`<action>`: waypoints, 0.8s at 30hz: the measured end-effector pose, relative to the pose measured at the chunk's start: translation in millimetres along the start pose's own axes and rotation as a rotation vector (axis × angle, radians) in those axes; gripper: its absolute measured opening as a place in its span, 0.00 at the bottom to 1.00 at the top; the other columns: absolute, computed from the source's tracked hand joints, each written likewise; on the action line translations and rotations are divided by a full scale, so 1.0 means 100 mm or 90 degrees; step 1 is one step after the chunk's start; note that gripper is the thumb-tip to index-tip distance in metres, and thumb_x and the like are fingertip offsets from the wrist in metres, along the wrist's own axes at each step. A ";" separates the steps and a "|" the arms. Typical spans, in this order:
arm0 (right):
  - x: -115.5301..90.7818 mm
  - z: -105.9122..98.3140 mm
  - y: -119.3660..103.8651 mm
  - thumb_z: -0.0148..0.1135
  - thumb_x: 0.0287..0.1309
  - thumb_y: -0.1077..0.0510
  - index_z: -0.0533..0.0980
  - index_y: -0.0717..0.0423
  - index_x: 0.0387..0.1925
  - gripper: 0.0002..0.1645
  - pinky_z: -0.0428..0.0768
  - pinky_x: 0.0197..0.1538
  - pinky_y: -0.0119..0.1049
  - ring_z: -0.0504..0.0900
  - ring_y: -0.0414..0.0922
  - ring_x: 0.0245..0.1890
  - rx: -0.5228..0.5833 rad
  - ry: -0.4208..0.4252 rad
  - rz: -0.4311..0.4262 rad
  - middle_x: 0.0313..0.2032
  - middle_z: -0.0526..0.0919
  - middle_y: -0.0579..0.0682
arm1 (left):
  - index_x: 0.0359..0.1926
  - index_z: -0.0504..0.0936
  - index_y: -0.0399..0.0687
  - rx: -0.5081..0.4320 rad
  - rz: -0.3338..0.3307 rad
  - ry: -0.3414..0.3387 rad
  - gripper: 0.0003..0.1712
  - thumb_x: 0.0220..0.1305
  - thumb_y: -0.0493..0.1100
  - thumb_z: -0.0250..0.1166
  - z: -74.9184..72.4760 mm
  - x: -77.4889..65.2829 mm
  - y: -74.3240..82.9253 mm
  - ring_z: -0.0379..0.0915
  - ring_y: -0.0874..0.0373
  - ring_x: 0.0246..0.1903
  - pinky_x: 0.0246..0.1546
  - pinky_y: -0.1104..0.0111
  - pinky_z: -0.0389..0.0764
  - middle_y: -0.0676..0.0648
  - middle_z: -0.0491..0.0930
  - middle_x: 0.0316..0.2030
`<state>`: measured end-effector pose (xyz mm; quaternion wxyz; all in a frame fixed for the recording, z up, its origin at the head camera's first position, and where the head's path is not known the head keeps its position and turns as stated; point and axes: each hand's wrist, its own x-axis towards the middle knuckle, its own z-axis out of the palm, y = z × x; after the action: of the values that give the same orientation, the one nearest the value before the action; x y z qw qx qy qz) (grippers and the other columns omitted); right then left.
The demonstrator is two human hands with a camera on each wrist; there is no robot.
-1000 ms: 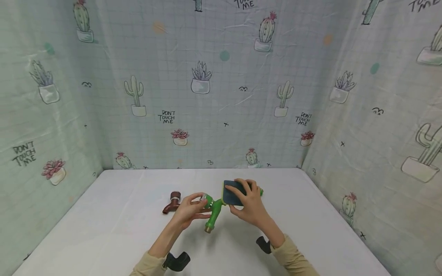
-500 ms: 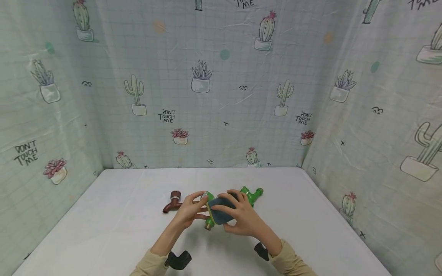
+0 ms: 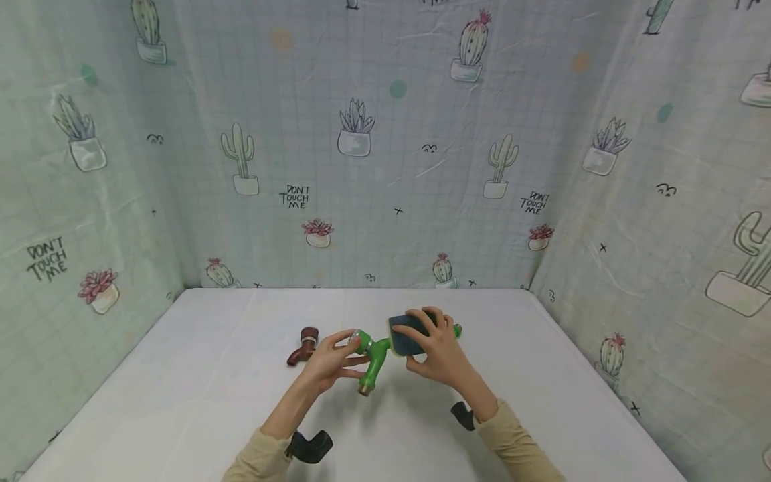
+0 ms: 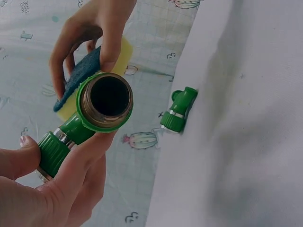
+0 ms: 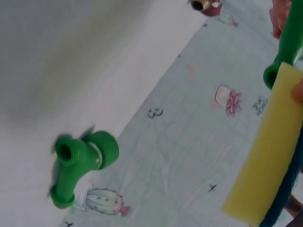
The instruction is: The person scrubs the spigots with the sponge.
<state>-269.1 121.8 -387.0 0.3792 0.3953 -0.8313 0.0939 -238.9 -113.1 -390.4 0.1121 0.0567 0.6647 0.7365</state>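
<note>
A green plastic tap (image 3: 376, 358) is raised over the table, its brass-coloured threaded end (image 4: 109, 101) facing the left wrist camera. My left hand (image 3: 330, 361) pinches its ribbed green knob (image 4: 52, 151) between thumb and fingers. In my right hand (image 3: 441, 349) is a sponge, with yellow foam (image 5: 262, 151) on one face and a dark blue scouring pad (image 3: 405, 336) on the other. Thumb and fingers grip it by its edges. The sponge's near edge is right at the tap's outlet end (image 5: 272, 75), on the tap's right side in the head view.
Another green tap (image 5: 78, 163) lies on the white table (image 3: 211, 402), mostly hidden behind the right hand in the head view. Farther left lies a brownish-red tap (image 3: 308, 340), partly behind the left hand. Cactus-print cloth (image 3: 385, 174) hangs around the table's back and sides.
The sponge went left and down across the front of the held tap, then returned up and right to its outlet end. My left hand has kept its grip on the knob.
</note>
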 end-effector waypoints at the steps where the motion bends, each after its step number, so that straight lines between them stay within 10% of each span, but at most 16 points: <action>1: 0.00 -0.01 0.04 0.67 0.35 0.52 0.72 0.40 0.50 0.33 0.66 0.44 0.54 0.62 0.55 0.53 -0.003 0.004 0.011 0.53 0.69 0.53 | 0.63 0.55 0.34 -0.007 -0.004 0.010 0.31 0.66 0.46 0.50 -0.01 0.01 0.00 0.70 0.35 0.49 0.37 0.55 0.81 0.33 0.70 0.48; 14: -0.01 -0.01 -0.23 0.70 0.32 0.52 0.68 0.37 0.55 0.40 0.66 0.52 0.54 0.59 0.56 0.57 0.086 -0.015 -0.140 0.57 0.65 0.53 | 0.60 0.59 0.27 -0.172 -0.088 0.066 0.32 0.65 0.50 0.49 -0.06 0.14 -0.11 0.74 0.46 0.48 0.44 0.63 0.79 0.38 0.73 0.44; 24: 0.00 -0.02 -0.16 0.68 0.36 0.47 0.72 0.39 0.52 0.34 0.65 0.38 0.50 0.64 0.55 0.47 -0.095 0.002 0.007 0.52 0.69 0.53 | 0.61 0.59 0.33 -0.085 0.006 0.051 0.31 0.63 0.47 0.53 0.04 0.03 -0.06 0.71 0.35 0.48 0.39 0.53 0.79 0.37 0.70 0.47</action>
<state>-256.2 111.5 -387.7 0.4084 0.3613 -0.8376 0.0344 -240.1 -108.3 -395.9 0.0856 0.0222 0.6179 0.7813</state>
